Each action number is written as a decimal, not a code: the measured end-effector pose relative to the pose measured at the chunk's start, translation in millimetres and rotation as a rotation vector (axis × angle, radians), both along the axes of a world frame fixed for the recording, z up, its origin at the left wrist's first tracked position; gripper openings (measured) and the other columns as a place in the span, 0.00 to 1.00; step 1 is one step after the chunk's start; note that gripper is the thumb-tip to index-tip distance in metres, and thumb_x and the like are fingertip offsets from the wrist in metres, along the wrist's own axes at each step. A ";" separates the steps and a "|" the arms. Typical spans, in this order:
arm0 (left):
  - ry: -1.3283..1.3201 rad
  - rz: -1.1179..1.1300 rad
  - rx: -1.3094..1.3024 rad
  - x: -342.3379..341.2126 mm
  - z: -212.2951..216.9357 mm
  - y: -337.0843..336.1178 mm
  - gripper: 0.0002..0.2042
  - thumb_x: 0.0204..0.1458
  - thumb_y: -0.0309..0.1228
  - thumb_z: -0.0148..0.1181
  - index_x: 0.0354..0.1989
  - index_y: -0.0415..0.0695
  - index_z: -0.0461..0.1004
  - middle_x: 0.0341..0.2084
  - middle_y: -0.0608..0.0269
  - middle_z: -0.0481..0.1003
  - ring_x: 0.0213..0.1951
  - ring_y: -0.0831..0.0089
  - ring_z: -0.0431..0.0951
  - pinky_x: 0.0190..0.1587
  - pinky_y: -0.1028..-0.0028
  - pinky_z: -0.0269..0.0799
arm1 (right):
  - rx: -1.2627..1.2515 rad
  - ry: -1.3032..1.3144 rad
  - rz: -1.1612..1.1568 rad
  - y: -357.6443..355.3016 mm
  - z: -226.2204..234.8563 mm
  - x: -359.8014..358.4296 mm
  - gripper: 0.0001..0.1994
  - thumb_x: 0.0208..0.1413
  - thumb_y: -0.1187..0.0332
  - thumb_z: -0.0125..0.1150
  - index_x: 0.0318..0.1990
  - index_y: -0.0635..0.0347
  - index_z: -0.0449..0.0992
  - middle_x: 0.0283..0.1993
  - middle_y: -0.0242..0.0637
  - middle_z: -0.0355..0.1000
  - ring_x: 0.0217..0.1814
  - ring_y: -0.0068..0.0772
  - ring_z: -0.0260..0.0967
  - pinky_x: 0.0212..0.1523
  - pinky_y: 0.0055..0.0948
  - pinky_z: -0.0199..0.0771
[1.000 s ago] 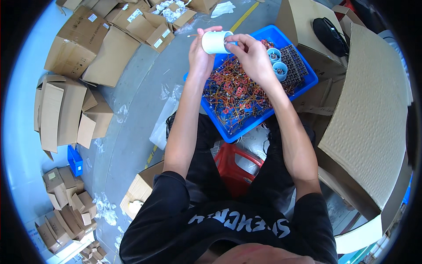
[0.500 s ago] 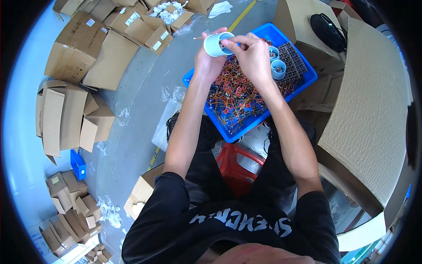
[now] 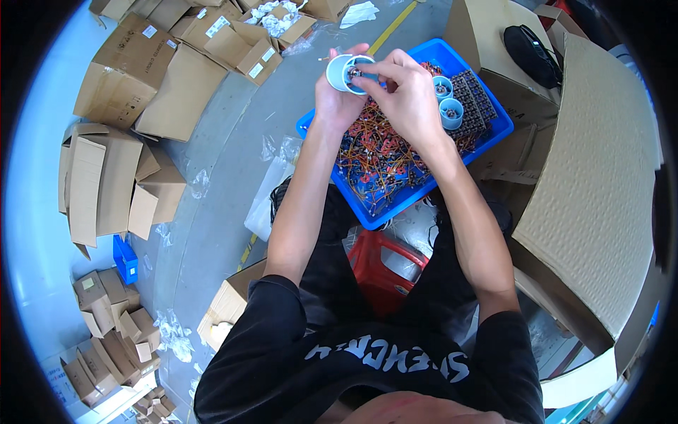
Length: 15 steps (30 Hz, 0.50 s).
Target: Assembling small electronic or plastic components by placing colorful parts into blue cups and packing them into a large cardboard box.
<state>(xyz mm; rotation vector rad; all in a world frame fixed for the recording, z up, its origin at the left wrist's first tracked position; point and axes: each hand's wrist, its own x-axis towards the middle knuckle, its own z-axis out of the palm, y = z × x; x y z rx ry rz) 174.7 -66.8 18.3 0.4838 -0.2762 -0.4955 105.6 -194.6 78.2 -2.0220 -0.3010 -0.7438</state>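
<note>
Above blue tray (image 3: 367,212), left hand (image 3: 337,106) grips cup (image 3: 340,73); right fingers (image 3: 374,71) pinching part, obscured

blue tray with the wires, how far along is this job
Done: two pale blue cups with parts inside stand in the blue tray. In hand: the left hand holds a third cup while the right hand works at its mouth. Left: a big tangle of wired parts.

Brown cardboard boxes (image 3: 106,177) lay flattened and open along the floor's left side; white labels (image 3: 150,31) marked several near the top edge.
</note>
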 end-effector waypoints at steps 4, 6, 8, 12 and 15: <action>-0.014 0.025 0.012 -5.3 5.0 -8.2 0.27 0.62 0.50 0.34 0.53 0.37 0.66 0.40 0.54 0.73 0.45 0.62 0.72 0.51 0.64 0.66 | -0.007 0.081 -0.030 -2.2 0.1 -1.6 0.08 0.40 0.70 0.69 0.31 0.59 0.82 0.25 0.38 0.68 0.26 0.37 0.70 0.28 0.33 0.70; -0.027 0.029 0.014 -5.8 5.7 -7.5 0.27 0.62 0.50 0.33 0.52 0.37 0.66 0.39 0.53 0.73 0.45 0.62 0.72 0.51 0.64 0.67 | 0.004 0.074 -0.024 -2.1 0.0 -1.3 0.08 0.40 0.71 0.68 0.31 0.60 0.81 0.26 0.39 0.69 0.26 0.37 0.70 0.29 0.33 0.70; -0.053 0.037 0.018 -6.5 7.0 -6.6 0.27 0.62 0.50 0.32 0.49 0.38 0.67 0.39 0.52 0.72 0.44 0.61 0.72 0.50 0.64 0.67 | 0.010 0.070 -0.020 -1.4 -0.4 -1.4 0.07 0.40 0.72 0.68 0.30 0.60 0.81 0.26 0.39 0.70 0.26 0.37 0.70 0.29 0.33 0.70; -0.161 0.143 0.062 -9.7 11.1 -8.1 0.27 0.62 0.51 0.29 0.43 0.39 0.68 0.36 0.53 0.73 0.41 0.63 0.73 0.47 0.64 0.69 | 0.062 0.081 -0.027 2.5 -3.9 -1.8 0.07 0.40 0.73 0.68 0.29 0.61 0.81 0.27 0.40 0.70 0.26 0.38 0.70 0.29 0.32 0.70; -0.169 0.166 0.027 -10.6 11.2 -9.8 0.25 0.63 0.49 0.30 0.43 0.39 0.68 0.37 0.49 0.72 0.42 0.60 0.73 0.47 0.63 0.69 | 0.108 0.021 -0.013 4.9 -6.2 -0.5 0.08 0.41 0.76 0.68 0.32 0.64 0.81 0.23 0.37 0.68 0.22 0.24 0.64 0.23 0.24 0.64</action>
